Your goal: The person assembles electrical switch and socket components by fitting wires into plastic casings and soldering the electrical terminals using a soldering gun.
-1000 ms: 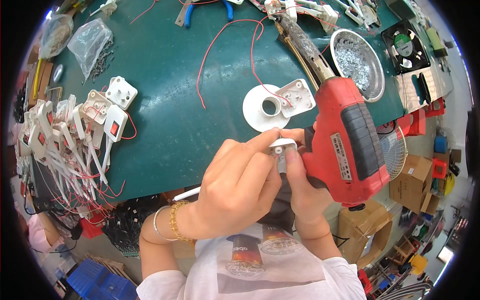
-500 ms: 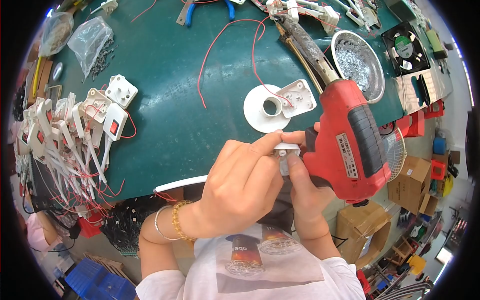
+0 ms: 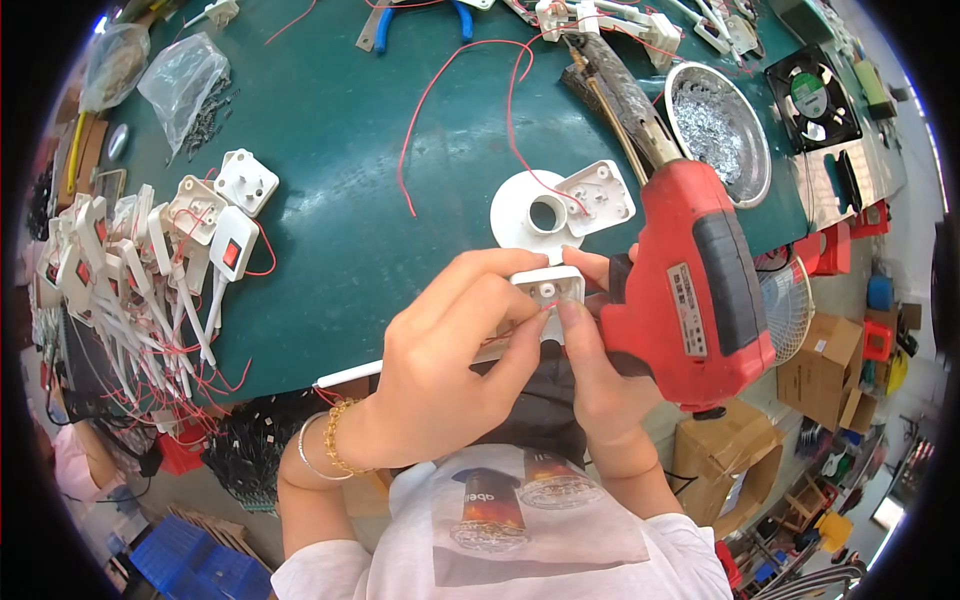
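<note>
Between my two hands is a small white plastic housing (image 3: 548, 286), its open inside facing me, with a bit of red wire at it. My left hand (image 3: 450, 350) pinches the housing's left side and the wire between thumb and fingertips. A white cable (image 3: 348, 375) with red wire at its end sticks out left, beyond my left wrist. My right hand (image 3: 600, 370) grips the housing's right side with the thumb, and the red soldering gun (image 3: 690, 290) rests at that same hand, tip pointing up and away. Just beyond are a white round spool (image 3: 515, 215) and an open white shell (image 3: 600, 197).
A pile of white switch cables (image 3: 150, 290) lies at the left. A plastic bag (image 3: 185, 85) and blue-handled pliers (image 3: 382, 28) are farther back. At the right stand a metal bowl (image 3: 765, 170) and a black fan (image 3: 812, 95). A person's arm shows at lower left.
The housing has turned, showing more of its inside, and moved slightly left. My left hand has shifted left and opened its grip a little, showing red wire. The white cable's end has come into view.
</note>
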`<state>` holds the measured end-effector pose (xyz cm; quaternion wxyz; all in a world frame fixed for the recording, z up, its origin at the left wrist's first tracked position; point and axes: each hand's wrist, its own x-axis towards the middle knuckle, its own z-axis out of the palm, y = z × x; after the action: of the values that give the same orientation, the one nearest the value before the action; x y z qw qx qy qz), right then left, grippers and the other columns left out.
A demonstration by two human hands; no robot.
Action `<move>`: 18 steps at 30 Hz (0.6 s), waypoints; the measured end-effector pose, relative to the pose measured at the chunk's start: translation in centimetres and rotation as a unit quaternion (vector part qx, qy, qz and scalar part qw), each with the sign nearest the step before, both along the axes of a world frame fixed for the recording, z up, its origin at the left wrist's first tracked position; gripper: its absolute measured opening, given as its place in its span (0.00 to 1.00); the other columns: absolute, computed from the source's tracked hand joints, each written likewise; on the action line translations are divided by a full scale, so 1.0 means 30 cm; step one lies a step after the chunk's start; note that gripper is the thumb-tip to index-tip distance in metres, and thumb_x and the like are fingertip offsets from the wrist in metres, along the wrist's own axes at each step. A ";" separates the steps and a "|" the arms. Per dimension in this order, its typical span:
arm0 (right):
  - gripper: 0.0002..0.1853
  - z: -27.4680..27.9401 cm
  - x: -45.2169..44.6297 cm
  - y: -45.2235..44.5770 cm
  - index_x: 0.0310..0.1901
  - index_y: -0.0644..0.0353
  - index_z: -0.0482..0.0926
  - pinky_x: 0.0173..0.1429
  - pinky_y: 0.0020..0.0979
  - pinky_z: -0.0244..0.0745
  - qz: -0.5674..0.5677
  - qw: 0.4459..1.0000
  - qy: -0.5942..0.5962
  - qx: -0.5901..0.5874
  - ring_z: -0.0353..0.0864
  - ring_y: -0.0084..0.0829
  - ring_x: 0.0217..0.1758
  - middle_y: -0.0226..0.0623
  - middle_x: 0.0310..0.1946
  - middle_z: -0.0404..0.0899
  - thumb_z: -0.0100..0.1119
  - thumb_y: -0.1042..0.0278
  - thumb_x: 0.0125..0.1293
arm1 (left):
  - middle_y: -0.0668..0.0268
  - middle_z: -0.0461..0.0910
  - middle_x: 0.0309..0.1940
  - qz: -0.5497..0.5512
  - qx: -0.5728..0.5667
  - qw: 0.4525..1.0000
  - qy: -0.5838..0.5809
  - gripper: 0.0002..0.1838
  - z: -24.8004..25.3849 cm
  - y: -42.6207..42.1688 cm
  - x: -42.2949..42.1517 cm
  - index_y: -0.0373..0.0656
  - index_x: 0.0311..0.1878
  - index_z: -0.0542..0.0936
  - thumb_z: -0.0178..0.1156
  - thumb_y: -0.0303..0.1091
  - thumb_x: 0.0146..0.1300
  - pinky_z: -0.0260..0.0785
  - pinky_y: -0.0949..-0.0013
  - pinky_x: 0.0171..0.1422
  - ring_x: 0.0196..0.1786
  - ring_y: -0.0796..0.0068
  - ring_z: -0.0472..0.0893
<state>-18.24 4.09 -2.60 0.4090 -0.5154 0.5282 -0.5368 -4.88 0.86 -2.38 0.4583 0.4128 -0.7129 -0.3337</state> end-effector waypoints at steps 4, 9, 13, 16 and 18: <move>0.18 -0.038 -0.011 -0.003 0.56 0.66 0.70 0.42 0.26 0.72 0.018 0.994 0.098 -0.054 0.76 0.24 0.38 0.39 0.46 0.75 0.52 0.80 0.64 | 0.58 0.79 0.38 -0.023 0.059 0.998 0.005 0.07 0.008 -0.014 0.018 0.35 0.30 0.75 0.63 0.16 0.49 0.74 0.72 0.31 0.29 0.69 0.80; 0.18 -0.033 -0.010 -0.004 0.57 0.67 0.69 0.43 0.27 0.72 0.017 0.994 0.096 -0.051 0.77 0.25 0.38 0.40 0.47 0.76 0.51 0.79 0.65 | 0.58 0.79 0.37 -0.014 0.079 0.997 0.021 0.07 -0.007 -0.023 0.012 0.34 0.29 0.74 0.62 0.16 0.48 0.75 0.71 0.33 0.30 0.69 0.81; 0.18 -0.018 -0.010 0.001 0.57 0.67 0.69 0.43 0.26 0.73 0.003 0.996 0.077 -0.035 0.78 0.25 0.38 0.39 0.47 0.76 0.51 0.78 0.65 | 0.58 0.79 0.35 0.020 0.048 0.998 0.042 0.07 -0.021 -0.031 0.003 0.34 0.27 0.73 0.62 0.17 0.48 0.72 0.70 0.30 0.29 0.69 0.80; 0.25 -0.026 -0.023 0.030 0.62 0.68 0.59 0.44 0.28 0.75 -0.033 0.998 0.056 -0.020 0.78 0.27 0.39 0.46 0.44 0.77 0.54 0.71 0.66 | 0.57 0.79 0.34 0.036 0.037 0.998 0.023 0.06 -0.030 -0.033 0.002 0.35 0.27 0.73 0.61 0.17 0.49 0.72 0.70 0.29 0.28 0.68 0.79; 0.28 -0.041 -0.073 0.075 0.63 0.65 0.57 0.42 0.29 0.75 -0.028 0.998 0.055 -0.021 0.78 0.29 0.39 0.46 0.43 0.77 0.54 0.65 0.67 | 0.57 0.78 0.34 0.050 0.034 0.998 0.009 0.06 -0.032 -0.036 0.008 0.35 0.27 0.73 0.61 0.17 0.49 0.72 0.69 0.29 0.28 0.67 0.79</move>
<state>-20.42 6.35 -3.84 0.3531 -0.5380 0.5526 -0.5296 -4.65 -0.21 -3.34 0.4667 0.4601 -0.6753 -0.3383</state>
